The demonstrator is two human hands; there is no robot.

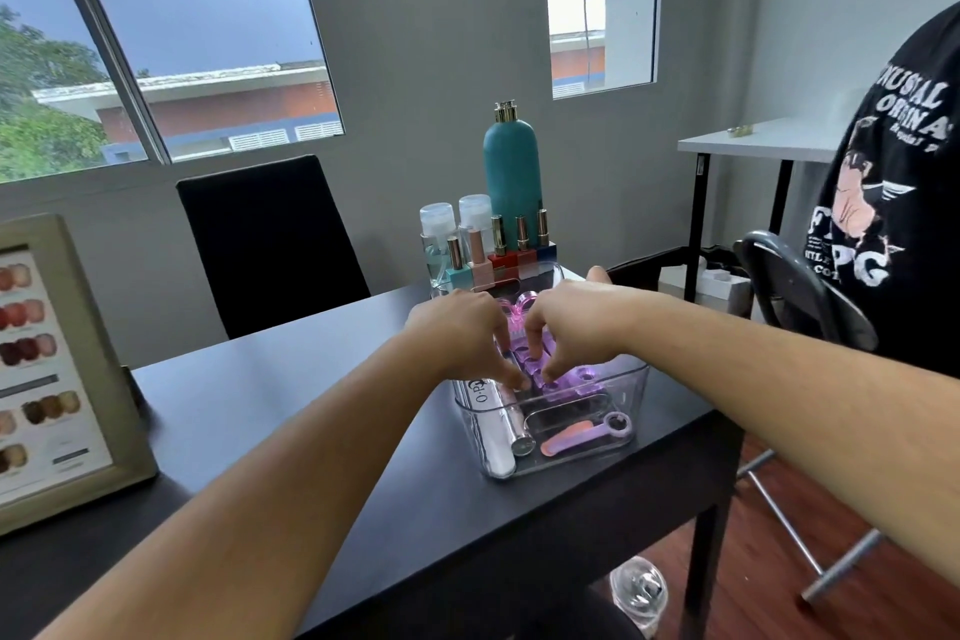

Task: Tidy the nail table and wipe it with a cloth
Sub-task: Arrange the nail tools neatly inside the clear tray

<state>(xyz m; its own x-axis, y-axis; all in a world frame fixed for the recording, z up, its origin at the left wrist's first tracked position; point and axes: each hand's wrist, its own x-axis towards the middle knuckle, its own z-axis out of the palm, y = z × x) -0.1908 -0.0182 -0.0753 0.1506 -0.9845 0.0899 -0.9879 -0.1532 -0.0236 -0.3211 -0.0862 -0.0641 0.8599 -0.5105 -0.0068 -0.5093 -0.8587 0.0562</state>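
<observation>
A clear plastic bin (636,398) stands on the black nail table (291,411) near its right edge. Inside lie purple plastic pieces (576,377), a white tube (491,431), a pink and purple nail file (582,437) and a pink brush (514,312). Both my hands reach down into the bin. My left hand (462,333) has its fingertips on the purple pieces. My right hand (571,327) has its fingers curled down onto the same pieces. Whether either hand grips one is hidden by the fingers.
Behind the bin stand several nail polish bottles (498,255), two clear pump bottles (439,234) and a tall teal bottle (511,172). A framed colour chart (47,369) leans at the table's left. A black chair (270,239) stands beyond; a person in a black shirt (893,203) sits at right.
</observation>
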